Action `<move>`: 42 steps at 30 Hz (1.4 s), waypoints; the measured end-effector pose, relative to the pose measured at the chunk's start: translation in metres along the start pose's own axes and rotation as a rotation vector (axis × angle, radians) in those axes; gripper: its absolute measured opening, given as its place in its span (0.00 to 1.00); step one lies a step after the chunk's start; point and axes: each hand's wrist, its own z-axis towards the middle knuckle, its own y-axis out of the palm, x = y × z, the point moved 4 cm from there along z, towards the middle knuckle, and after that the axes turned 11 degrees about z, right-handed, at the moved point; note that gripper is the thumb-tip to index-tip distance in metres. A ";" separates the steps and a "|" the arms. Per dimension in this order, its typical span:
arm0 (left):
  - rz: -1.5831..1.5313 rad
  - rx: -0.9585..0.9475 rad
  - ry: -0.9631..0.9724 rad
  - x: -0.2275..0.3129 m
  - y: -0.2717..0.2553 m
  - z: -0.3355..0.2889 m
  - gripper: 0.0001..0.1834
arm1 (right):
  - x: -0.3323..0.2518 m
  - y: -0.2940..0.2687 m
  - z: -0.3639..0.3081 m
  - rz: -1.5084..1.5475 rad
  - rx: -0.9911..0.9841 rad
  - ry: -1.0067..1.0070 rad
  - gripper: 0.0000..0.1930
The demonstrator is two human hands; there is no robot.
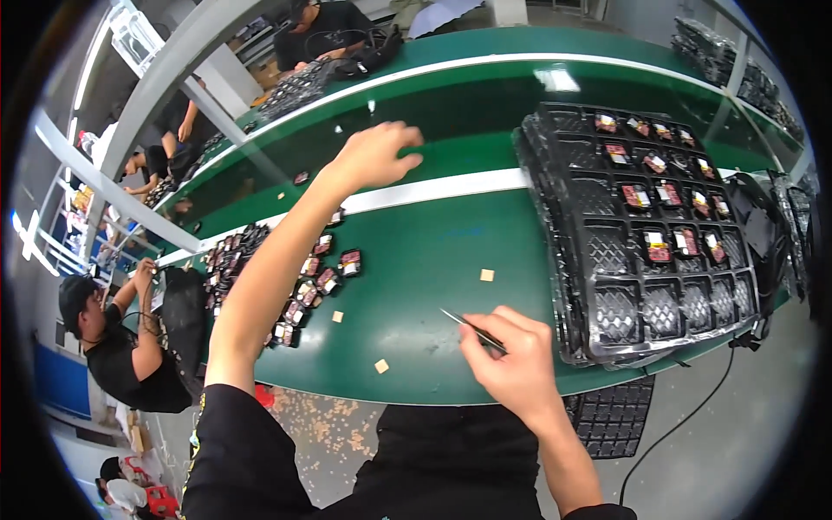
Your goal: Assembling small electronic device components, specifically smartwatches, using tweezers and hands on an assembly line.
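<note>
My left hand (377,156) is stretched out over the far white rail beside the belt. Its thumb stands apart from the fingers, and I see nothing in it. In my right hand (520,360) is a slim pointed tool (472,325) with a metal tip and a dark body, aimed up and left just above the green table (407,299). Small square beige pieces (487,276) lie scattered around. Left of them, partly behind my left forearm, many small black components with red and white faces (349,263) are heaped.
A stack of black plastic trays (607,299) stands at the right, its top tray partly filled with components. Behind the white rail (468,185) runs a green belt (459,152). Co-workers sit at the left (130,347) and far side (325,39). Beige bits litter the floor (325,433).
</note>
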 end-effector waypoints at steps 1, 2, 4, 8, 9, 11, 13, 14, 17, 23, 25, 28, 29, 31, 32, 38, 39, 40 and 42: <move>0.126 -0.084 -0.094 -0.024 0.011 -0.023 0.24 | -0.001 0.003 0.000 -0.024 -0.008 -0.003 0.08; 0.132 -0.142 -0.193 -0.037 0.019 -0.039 0.27 | -0.003 0.003 0.001 -0.037 -0.007 -0.010 0.08; 0.019 -0.120 -0.275 -0.064 0.034 -0.063 0.29 | -0.003 0.009 0.002 -0.032 -0.020 -0.014 0.07; -0.187 0.117 -0.185 -0.079 0.061 -0.068 0.21 | -0.004 0.013 0.001 -0.070 -0.015 -0.029 0.07; -0.229 0.140 -0.210 -0.071 0.062 -0.064 0.20 | -0.005 0.011 0.001 -0.085 0.002 -0.025 0.07; -0.192 0.148 -0.238 -0.058 0.061 -0.065 0.19 | -0.005 0.014 0.001 -0.098 -0.025 -0.009 0.06; -0.213 0.199 -0.156 -0.015 0.047 -0.073 0.19 | -0.001 0.009 0.001 -0.159 0.079 0.024 0.05; -0.197 0.233 -0.067 0.009 0.032 -0.086 0.19 | -0.003 0.007 0.002 -0.181 0.088 0.052 0.05; -0.380 0.163 0.132 0.070 -0.002 -0.130 0.21 | 0.004 0.002 -0.001 -0.174 0.175 0.055 0.05; -0.757 0.029 0.245 0.090 -0.003 -0.186 0.41 | 0.009 0.009 0.003 -0.116 0.153 0.128 0.05; -0.777 0.060 0.185 0.092 -0.007 -0.188 0.46 | 0.009 0.006 0.001 -0.131 0.150 0.123 0.06; -0.592 0.064 0.123 0.092 -0.004 -0.191 0.39 | 0.005 0.009 0.004 -0.140 0.124 0.117 0.07; -0.561 0.063 0.126 0.091 0.000 -0.190 0.35 | 0.005 0.009 0.005 -0.150 0.113 0.125 0.07; -0.632 0.098 0.107 0.090 0.007 -0.189 0.30 | 0.008 0.010 0.004 -0.152 0.119 0.116 0.06; -0.651 0.103 0.098 0.089 0.010 -0.188 0.31 | 0.009 0.010 0.004 -0.139 0.124 0.091 0.06; -0.618 0.150 0.010 0.090 0.007 -0.187 0.30 | 0.006 0.009 0.005 -0.154 0.097 0.092 0.07; -0.608 0.143 0.015 0.090 0.007 -0.187 0.28 | 0.006 0.008 0.004 -0.146 0.089 0.084 0.07; -0.631 0.165 0.065 0.090 0.008 -0.186 0.27 | 0.007 0.007 0.003 -0.112 0.096 0.086 0.07; -0.663 0.179 0.118 0.092 0.006 -0.187 0.27 | 0.006 0.004 0.004 -0.060 0.067 0.099 0.07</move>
